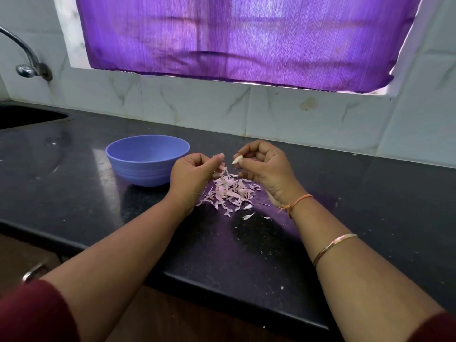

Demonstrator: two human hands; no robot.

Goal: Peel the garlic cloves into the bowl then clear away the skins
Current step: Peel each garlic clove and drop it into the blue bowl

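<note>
Hands raised just above the black counter [357, 193], over a loose pile of pinkish garlic skins [229, 191]. The right hand [265, 166] has its grip clamped on a pale, peeled garlic clove [237, 159], pinched at the fingertips. The left hand [195, 174] is curled, its grip closed thumb to forefinger; whether a scrap of skin sits between them cannot be told. A blue bowl [140, 169] stands on the counter just left of the left hand; its contents are hidden by its wall. A few stray skins lie nearer the counter edge. A purple curtain [234, 40] hangs behind.
</note>
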